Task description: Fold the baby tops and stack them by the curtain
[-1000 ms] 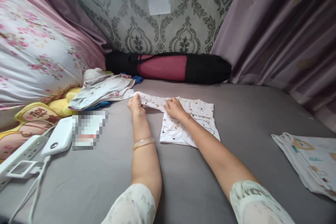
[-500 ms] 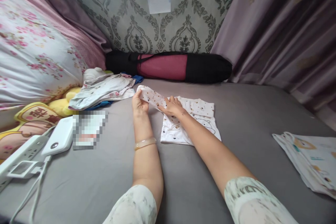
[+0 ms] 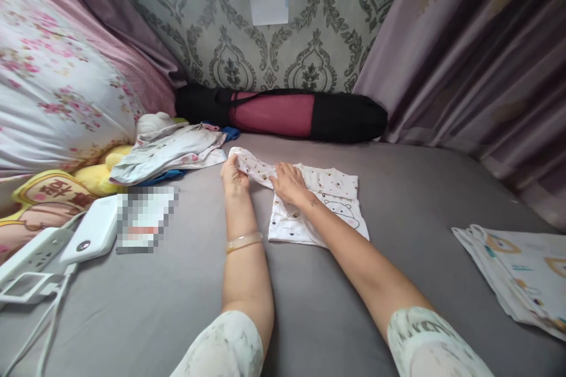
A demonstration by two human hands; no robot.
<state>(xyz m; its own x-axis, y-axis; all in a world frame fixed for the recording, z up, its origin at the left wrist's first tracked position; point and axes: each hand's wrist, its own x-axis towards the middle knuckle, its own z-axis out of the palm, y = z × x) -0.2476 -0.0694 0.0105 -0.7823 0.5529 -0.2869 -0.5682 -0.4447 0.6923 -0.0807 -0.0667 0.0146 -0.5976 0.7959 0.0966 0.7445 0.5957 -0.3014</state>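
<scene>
A small white printed shirt (image 3: 318,230) lies on the grey sheet, its upper part folded over and an animal outline on its front. My left hand (image 3: 234,177) is closed round the end of a sleeve, which it holds out to the left and slightly raised. My right hand (image 3: 289,182) lies flat on the garment where that sleeve meets the body, fingers stretched side by side. Part of the cloth is hidden beneath the right hand and forearm.
Folded cloths (image 3: 522,277) lie at the right. A clothes pile (image 3: 172,150), a yellow plush toy (image 3: 95,177), a white power bank (image 3: 95,230) and a power strip (image 3: 30,259) with cables are on the left. Across the back stretches a long black-and-red bag (image 3: 274,115).
The right hand has flattened onto the shirt, its fingers now straighter. The held sleeve sags a little more between the hands. The view has shifted slightly.
</scene>
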